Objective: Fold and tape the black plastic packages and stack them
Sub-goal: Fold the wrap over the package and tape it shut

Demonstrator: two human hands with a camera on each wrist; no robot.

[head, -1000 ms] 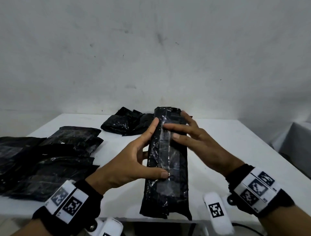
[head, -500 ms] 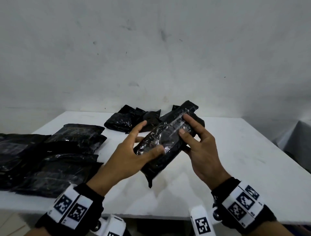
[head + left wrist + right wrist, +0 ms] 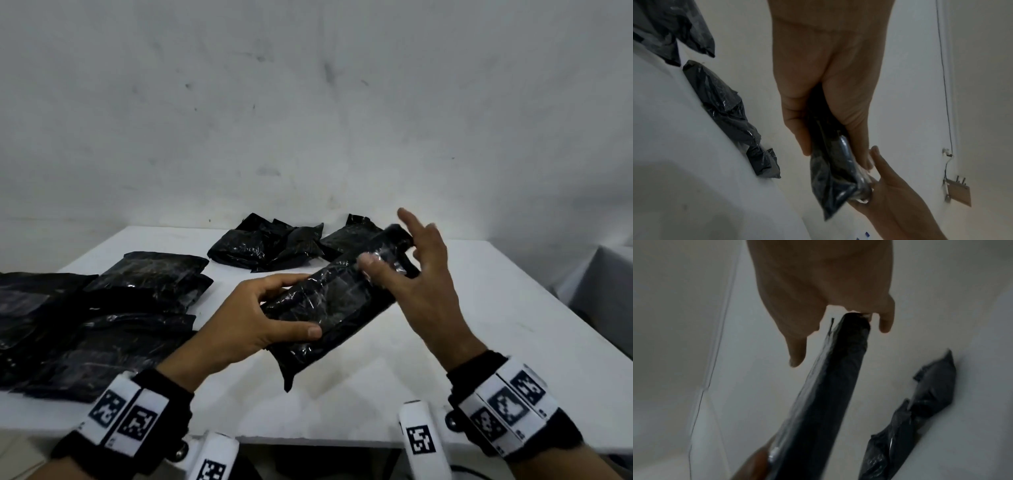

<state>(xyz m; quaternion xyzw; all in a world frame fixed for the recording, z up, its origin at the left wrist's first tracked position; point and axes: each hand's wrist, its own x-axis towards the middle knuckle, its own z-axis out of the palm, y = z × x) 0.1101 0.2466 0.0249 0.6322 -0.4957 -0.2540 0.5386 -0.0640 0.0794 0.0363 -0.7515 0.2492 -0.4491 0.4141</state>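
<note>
Currently the folded black package (image 3: 337, 301) is held above the white table (image 3: 479, 335), between the two hands. The left hand (image 3: 246, 325) grips its near-left portion, thumb along the front face and fingers curled over the far edge. The right hand (image 3: 421, 284) sits at the far-right end with fingers spread and loosely extended; its thumb touches the upper face, and whether any fingertip pinches the end cannot be told because of motion blur. The long axis of the package runs diagonally from near-left to far-right, with the far end raised. Its clear tape shows only as glare. A stack of finished packages (image 3: 102, 318) lies at left, cut off by the frame edge, and loose black packages (image 3: 270, 246) lie near the wall.
</note>
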